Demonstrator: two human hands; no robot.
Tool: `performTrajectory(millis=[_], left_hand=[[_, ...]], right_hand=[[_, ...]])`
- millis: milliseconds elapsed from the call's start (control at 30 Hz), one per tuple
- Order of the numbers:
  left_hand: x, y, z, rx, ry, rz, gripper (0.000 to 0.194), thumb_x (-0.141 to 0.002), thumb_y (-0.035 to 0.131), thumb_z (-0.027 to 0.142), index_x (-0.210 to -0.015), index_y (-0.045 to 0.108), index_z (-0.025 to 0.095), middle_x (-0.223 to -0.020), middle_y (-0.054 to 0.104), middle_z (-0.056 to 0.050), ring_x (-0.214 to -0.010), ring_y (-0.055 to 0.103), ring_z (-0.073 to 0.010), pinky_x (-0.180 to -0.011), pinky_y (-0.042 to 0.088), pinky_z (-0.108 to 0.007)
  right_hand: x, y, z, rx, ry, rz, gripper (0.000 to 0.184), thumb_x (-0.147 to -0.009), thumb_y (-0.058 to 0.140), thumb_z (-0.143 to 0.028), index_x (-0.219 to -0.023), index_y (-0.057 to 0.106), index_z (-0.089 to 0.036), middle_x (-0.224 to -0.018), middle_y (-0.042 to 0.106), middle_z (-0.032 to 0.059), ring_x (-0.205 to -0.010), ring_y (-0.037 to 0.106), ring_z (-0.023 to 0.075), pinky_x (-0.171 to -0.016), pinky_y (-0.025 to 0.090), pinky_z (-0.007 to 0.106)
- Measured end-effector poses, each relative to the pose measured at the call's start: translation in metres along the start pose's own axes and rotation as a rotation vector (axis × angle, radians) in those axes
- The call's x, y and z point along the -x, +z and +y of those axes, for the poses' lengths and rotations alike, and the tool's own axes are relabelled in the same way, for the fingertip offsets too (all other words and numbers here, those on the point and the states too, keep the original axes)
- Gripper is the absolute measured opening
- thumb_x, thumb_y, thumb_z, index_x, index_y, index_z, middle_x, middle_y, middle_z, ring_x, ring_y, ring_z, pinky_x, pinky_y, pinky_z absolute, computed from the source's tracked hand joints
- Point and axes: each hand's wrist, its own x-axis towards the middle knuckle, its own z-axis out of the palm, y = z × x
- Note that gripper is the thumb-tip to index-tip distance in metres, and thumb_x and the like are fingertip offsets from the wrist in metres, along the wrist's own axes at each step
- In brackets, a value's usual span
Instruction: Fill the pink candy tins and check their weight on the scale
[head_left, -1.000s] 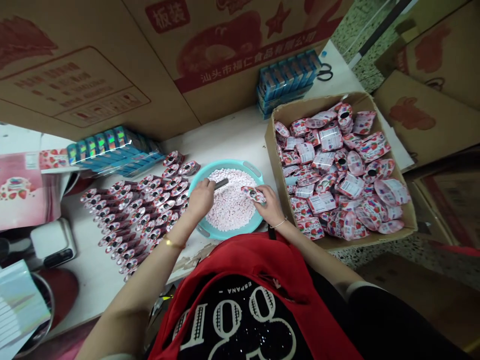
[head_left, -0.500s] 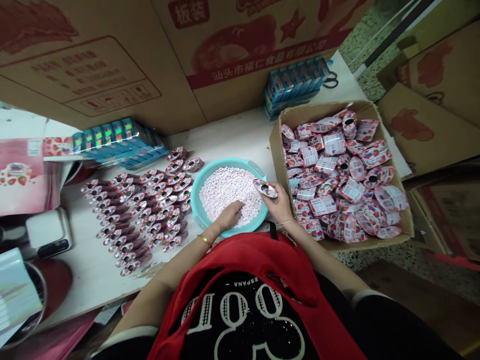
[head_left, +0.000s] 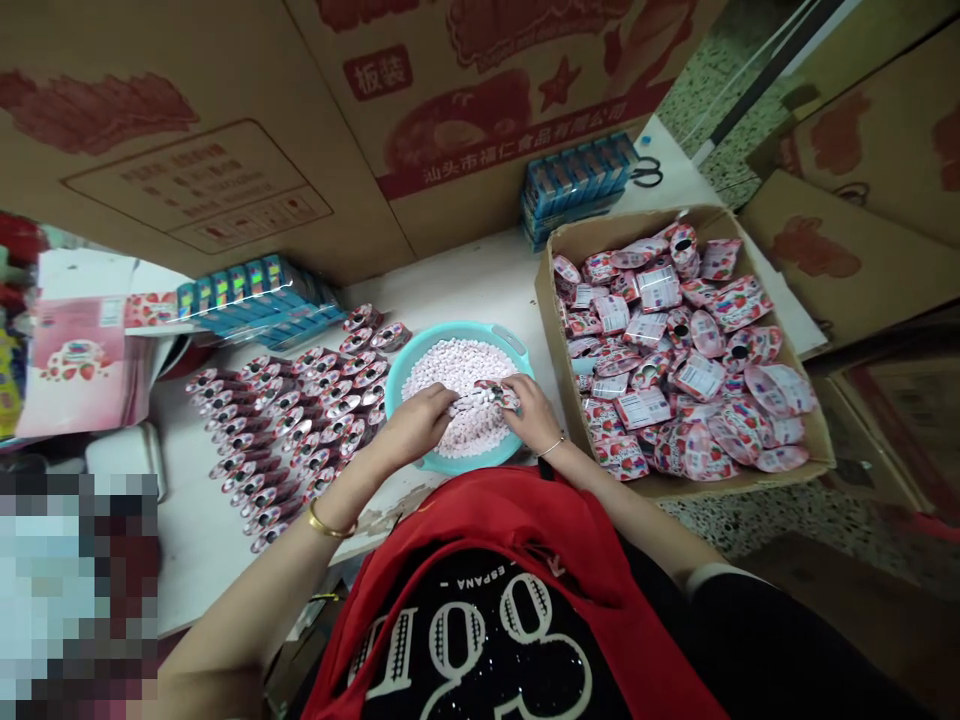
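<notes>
A turquoise basin (head_left: 507, 345) full of small pale pink candies (head_left: 457, 358) stands in front of me. Over it, my right hand (head_left: 534, 414) grips a small oval candy packet (head_left: 501, 393) with a red strawberry print, tilted toward the left. My left hand (head_left: 418, 424) is closed around some candies at the basin's left side. Loose candies show between its fingertips and the packet's mouth. Left of the basin, rows of similar packets (head_left: 300, 440) stand upright with their round openings facing up.
On the right, a cardboard box (head_left: 551, 300) holds many strawberry-print packets. Blue packs (head_left: 262, 300) lie against the large cartons (head_left: 360, 200) behind, with more blue packs (head_left: 577, 180) and black scissors (head_left: 646, 172) at the back right. Pink pouches (head_left: 82, 350) lie at the far left.
My left hand has come up out of the candies and moved left with some in it. My right hand has lowered the packet leftward over the basin and tilted it.
</notes>
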Motion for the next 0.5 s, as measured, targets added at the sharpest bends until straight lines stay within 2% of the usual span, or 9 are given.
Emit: performTrajectory(millis=[133, 233, 300, 367, 433, 500], left_hand=[[-0.009, -0.015, 0.036, -0.335, -0.11, -0.122, 0.022, -0.094, 0.039, 0.016, -0.106, 0.058, 0.015, -0.099, 0.061, -0.011, -0.092, 0.06, -0.0236, -0.076, 0.049, -0.036], [-0.011, -0.025, 0.059, -0.479, -0.105, -0.156, 0.027, -0.093, 0.036, 0.01, -0.109, 0.057, 0.013, -0.099, 0.061, -0.013, -0.09, 0.061, -0.0247, -0.072, 0.049, -0.036], [-0.009, -0.033, 0.067, -0.52, -0.082, -0.165, 0.028, -0.093, 0.035, 0.008, -0.107, 0.058, 0.013, -0.098, 0.061, -0.012, -0.091, 0.06, -0.0251, -0.072, 0.05, -0.036], [-0.005, -0.042, 0.066, -0.522, -0.073, -0.142, 0.025, -0.092, 0.038, 0.01, -0.104, 0.059, 0.014, -0.097, 0.061, -0.012, -0.091, 0.06, -0.0253, -0.073, 0.05, -0.037], [0.001, -0.047, 0.056, -0.449, -0.049, -0.085, 0.02, -0.093, 0.045, 0.018, -0.107, 0.058, 0.015, -0.103, 0.061, -0.011, -0.095, 0.06, -0.0251, -0.077, 0.051, -0.037], [0.007, -0.044, 0.041, -0.315, 0.009, -0.01, 0.031, -0.09, 0.055, 0.032, -0.117, 0.054, 0.017, -0.116, 0.059, -0.011, -0.106, 0.059, -0.0253, -0.085, 0.051, -0.036]], right_hand=[[0.002, 0.012, -0.003, -0.025, -0.023, -0.05, 0.044, -0.072, 0.056, -0.008, -0.115, 0.057, -0.018, -0.117, 0.058, 0.0132, -0.114, 0.052, 0.0296, -0.1, 0.044, 0.047], [0.002, 0.017, 0.0, -0.066, -0.027, -0.055, 0.044, -0.072, 0.056, -0.008, -0.113, 0.057, -0.02, -0.115, 0.058, 0.0119, -0.112, 0.053, 0.0285, -0.1, 0.044, 0.046], [0.002, 0.019, 0.003, -0.109, -0.028, -0.049, 0.042, -0.072, 0.056, -0.008, -0.112, 0.057, -0.019, -0.113, 0.058, 0.0117, -0.111, 0.054, 0.0276, -0.098, 0.045, 0.045], [0.001, 0.019, 0.004, -0.166, -0.033, -0.044, 0.037, -0.075, 0.057, -0.01, -0.112, 0.057, -0.019, -0.111, 0.059, 0.0114, -0.108, 0.055, 0.0262, -0.095, 0.047, 0.043], [-0.001, 0.021, 0.001, -0.228, -0.048, -0.055, 0.033, -0.078, 0.059, -0.014, -0.111, 0.057, -0.018, -0.109, 0.06, 0.0104, -0.105, 0.057, 0.0248, -0.092, 0.048, 0.041], [-0.001, 0.025, -0.009, -0.285, -0.077, -0.094, 0.032, -0.079, 0.062, -0.018, -0.112, 0.058, -0.018, -0.108, 0.062, 0.0094, -0.104, 0.059, 0.0235, -0.091, 0.049, 0.039]])
